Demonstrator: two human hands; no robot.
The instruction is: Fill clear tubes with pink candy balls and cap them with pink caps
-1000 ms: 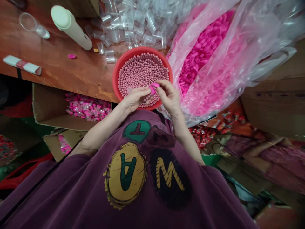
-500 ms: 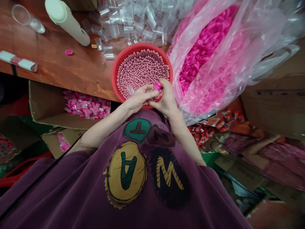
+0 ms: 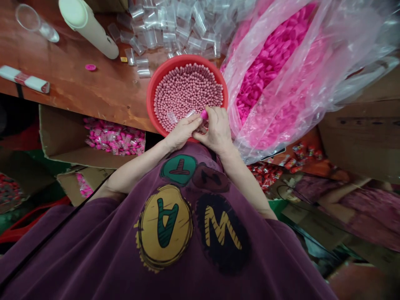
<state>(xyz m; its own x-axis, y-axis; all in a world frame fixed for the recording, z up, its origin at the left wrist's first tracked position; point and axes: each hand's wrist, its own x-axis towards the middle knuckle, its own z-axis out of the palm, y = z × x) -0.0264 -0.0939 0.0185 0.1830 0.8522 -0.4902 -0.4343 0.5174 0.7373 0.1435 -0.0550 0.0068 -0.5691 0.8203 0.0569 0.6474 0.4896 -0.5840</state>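
I see the cap [image 3: 204,114] gripped between left fingers [image 3: 194,121] and right fingers [image 3: 213,114], above the bowl [image 3: 151,93] at the desk's [image 3: 109,89] near edge.

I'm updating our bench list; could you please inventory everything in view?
Table: one, brown, top left
Bowl: one, red, table edge
Beads: many, pink, in bowl
Tubes: many, clear, beyond and in bowl
Bag: one or more, translucent, right
Caps: many, pink, in bag
Loose cap: one, pink, table left
Bottle: one, pale, table left
Cup: one, clear, far left
Packet: one, white-red, far left
Boxes: several, brown, both sides
Packed pieces: many, pink, left boxes
Small pieces: many, red, lower right
Held piece: one, pink, over bowl
Co-worker: one, pink clothing, right
Shirt: one, purple, bottom
Left hand: one, at held piece
Right hand: one, at held piece
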